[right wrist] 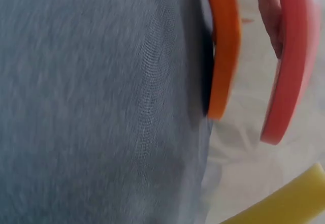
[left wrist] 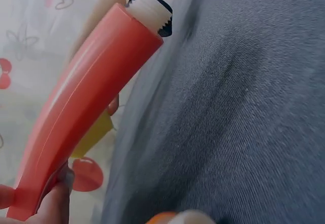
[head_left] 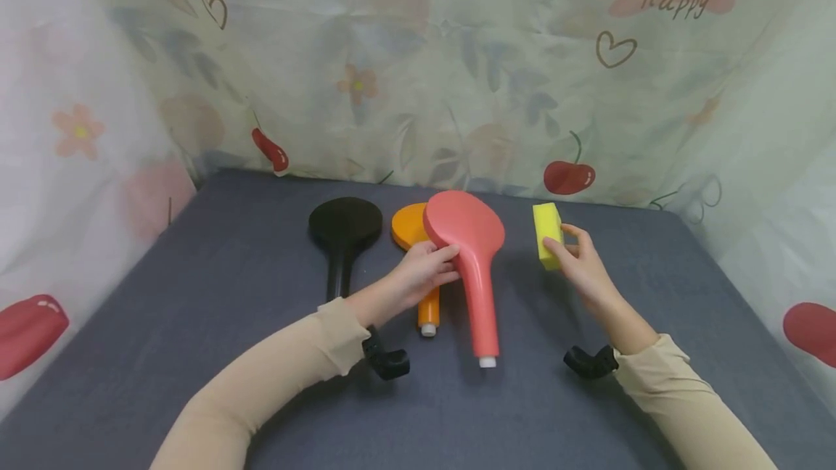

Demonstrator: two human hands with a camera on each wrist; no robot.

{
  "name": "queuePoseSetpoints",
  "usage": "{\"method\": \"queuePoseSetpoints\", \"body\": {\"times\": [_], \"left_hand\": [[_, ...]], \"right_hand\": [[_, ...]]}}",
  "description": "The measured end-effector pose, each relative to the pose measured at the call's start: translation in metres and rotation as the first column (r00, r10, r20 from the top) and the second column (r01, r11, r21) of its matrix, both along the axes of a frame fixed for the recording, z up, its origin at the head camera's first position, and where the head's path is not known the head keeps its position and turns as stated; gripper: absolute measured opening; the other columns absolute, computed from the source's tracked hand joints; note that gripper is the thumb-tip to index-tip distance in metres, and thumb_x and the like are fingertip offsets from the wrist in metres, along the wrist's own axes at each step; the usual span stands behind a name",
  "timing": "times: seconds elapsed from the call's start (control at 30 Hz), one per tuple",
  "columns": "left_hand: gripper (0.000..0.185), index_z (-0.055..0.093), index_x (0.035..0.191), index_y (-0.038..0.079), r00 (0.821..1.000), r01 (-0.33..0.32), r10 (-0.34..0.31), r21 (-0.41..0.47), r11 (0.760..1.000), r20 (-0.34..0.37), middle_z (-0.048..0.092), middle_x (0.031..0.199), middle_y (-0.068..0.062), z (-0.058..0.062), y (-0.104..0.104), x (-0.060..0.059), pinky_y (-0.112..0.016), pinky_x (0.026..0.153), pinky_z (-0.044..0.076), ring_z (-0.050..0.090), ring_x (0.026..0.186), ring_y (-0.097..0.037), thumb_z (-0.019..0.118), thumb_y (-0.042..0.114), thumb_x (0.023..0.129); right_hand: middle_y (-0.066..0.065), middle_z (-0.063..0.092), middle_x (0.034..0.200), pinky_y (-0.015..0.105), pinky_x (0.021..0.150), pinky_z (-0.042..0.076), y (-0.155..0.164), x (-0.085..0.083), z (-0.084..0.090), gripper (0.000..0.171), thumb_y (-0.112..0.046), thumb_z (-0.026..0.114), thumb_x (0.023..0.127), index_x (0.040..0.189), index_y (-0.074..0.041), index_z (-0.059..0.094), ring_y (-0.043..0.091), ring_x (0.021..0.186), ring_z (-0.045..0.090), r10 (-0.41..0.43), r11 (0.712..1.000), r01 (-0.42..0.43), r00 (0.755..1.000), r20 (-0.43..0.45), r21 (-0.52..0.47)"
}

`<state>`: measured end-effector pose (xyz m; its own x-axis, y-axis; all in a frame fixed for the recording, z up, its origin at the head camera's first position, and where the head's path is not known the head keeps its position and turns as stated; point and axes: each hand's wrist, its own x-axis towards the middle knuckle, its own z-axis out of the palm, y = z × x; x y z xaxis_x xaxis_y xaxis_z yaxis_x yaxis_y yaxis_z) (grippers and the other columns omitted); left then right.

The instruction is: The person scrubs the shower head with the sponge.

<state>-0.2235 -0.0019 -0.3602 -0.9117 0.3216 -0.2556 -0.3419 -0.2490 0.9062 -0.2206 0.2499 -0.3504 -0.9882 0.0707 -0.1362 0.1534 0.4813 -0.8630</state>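
Note:
A red shower head (head_left: 462, 227) with a white threaded end (left wrist: 150, 11) is held above the table by my left hand (head_left: 427, 267), which pinches it where head meets handle. My right hand (head_left: 584, 270) grips a yellow sponge-like block (head_left: 547, 236) between thumb and fingers, to the right of the shower head. Partly behind the red one lies an orange shower head (head_left: 406, 225), its handle crossed by my left hand. Farther left a black shower head (head_left: 345, 223) lies on the table, the lower end of its handle hidden by my left arm.
Dark grey cloth covers the table (head_left: 522, 412). A patterned curtain (head_left: 418, 93) hangs along the back and both sides. Black wrist cameras (head_left: 590, 363) sit at both sleeves, close above the cloth.

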Motion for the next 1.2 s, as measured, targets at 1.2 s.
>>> {"method": "queuePoseSetpoints", "body": {"times": [1.2], "left_hand": [[0.035, 0.048, 0.125, -0.006, 0.993, 0.051, -0.034, -0.153, 0.987, 0.112, 0.063, 0.118, -0.018, -0.013, 0.085, -0.037, -0.038, 0.093, 0.051, 0.064, 0.092, -0.021, 0.052, 0.008, 0.093]], "right_hand": [[0.037, 0.023, 0.136, 0.057, 0.093, 0.035, 0.053, -0.036, -0.019, 0.082, -0.045, 0.048, 0.091, 0.146, 0.003, 0.010, 0.045, 0.117, 0.030, -0.129, 0.919, 0.131, 0.991, -0.029, 0.372]]}}
